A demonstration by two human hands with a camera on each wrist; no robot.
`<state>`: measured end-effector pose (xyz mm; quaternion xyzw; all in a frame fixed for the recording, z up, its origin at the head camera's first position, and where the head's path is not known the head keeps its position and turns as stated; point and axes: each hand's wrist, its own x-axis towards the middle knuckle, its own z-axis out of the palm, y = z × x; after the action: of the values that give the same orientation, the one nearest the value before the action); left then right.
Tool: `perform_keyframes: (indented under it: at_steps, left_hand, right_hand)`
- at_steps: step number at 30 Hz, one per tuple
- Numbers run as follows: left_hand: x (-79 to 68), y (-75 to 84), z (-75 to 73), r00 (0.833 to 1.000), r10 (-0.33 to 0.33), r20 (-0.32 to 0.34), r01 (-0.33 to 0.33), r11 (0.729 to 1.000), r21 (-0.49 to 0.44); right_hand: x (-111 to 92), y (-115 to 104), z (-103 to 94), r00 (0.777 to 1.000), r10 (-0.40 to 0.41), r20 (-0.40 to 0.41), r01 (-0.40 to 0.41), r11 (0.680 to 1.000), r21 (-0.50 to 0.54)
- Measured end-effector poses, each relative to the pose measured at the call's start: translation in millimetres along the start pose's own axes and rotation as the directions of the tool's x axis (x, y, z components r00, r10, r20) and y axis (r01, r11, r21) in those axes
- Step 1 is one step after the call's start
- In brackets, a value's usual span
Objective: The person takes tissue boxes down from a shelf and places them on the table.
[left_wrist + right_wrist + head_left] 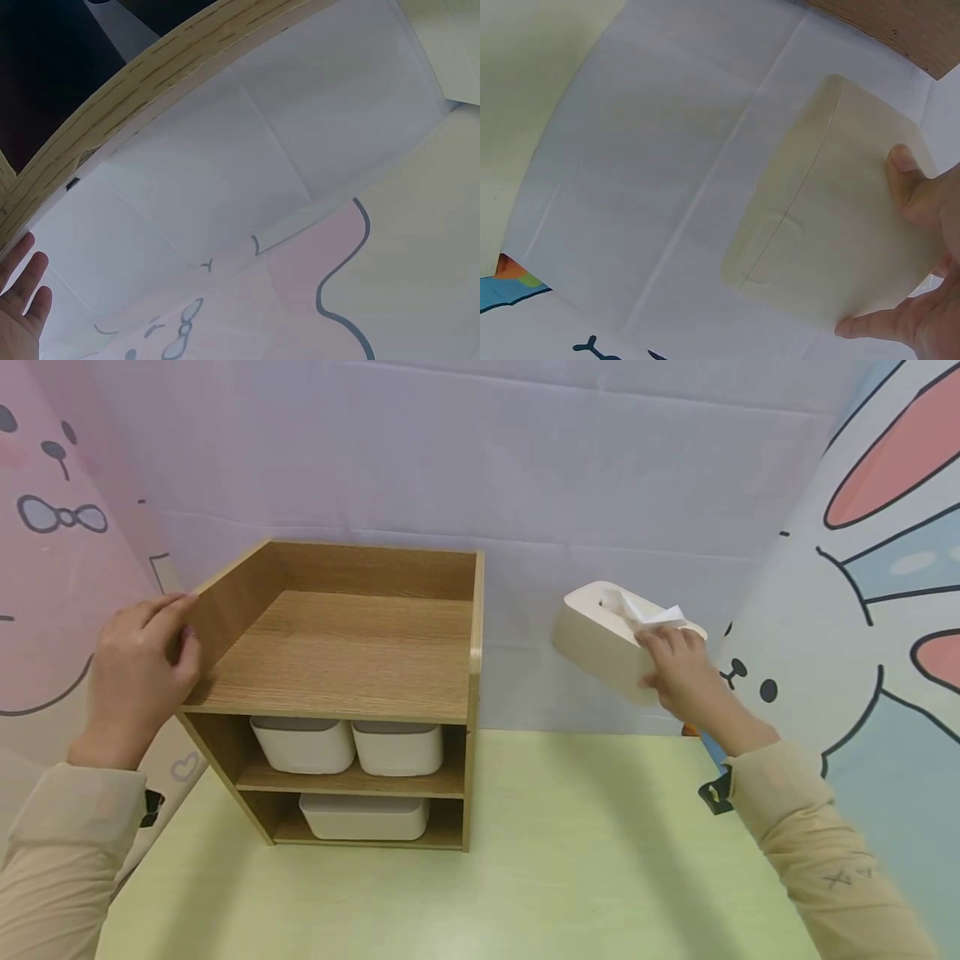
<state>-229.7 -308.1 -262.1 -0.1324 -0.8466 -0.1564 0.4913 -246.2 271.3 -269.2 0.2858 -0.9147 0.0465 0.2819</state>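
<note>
Sleeves [67, 860] lie closest; the right hand [681, 672] clasps a tissue box [600, 646], likely light, stiff, best held across its sides; whether the left hand [141, 668] grips is unclear.

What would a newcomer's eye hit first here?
The off-white tissue box, held above the table at right by the right hand. Next, the wooden shelf unit left of centre, with white bins in its lower two tiers. Then the cartoon rabbit on the right-hand backdrop.

Both forearms [813, 856] reach forward and well apart, the left hand [141, 672] raised, the right hand [681, 675] gripping.
</note>
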Motion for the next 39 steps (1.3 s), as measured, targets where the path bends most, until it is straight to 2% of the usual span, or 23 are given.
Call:
perform_keyframes:
  at_steps: [6, 14, 19, 25, 39]
  left_hand:
    - [-0.3, 0.2, -0.2, 1.0, -0.007, 0.001, 0.007, 1.0, 0.003]
    - [-1.0, 1.2, -1.2, 1.0, -0.009, 0.012, 0.009, 1.0, -0.003]
    - [-1.1, 0.6, -0.5, 1.0, -0.005, 0.005, 0.005, 1.0, -0.003]
    - [-0.6, 0.6, -0.5, 1.0, -0.007, 0.003, 0.007, 1.0, 0.0]
    - [-0.5, 2.9, -1.2, 1.0, -0.011, 0.01, 0.011, 1.0, 0.0]
  right_hand:
    - [-25, 6, 17.4, 0.999, 0.008, -0.037, -0.007, 1.0, 0.029]
    - [-57, 9, 40.3, 0.995, 0.094, 0.017, -0.095, 0.995, 0.041]
    - [-76, 14, 55.8, 0.995, 0.094, 0.013, -0.094, 0.995, 0.029]
    - [-93, 20, 71.8, 0.998, 0.057, -0.035, -0.056, 0.998, 0.019]
    - [-127, 24, 95.4, 0.988, 0.156, 0.007, -0.156, 0.988, 0.006]
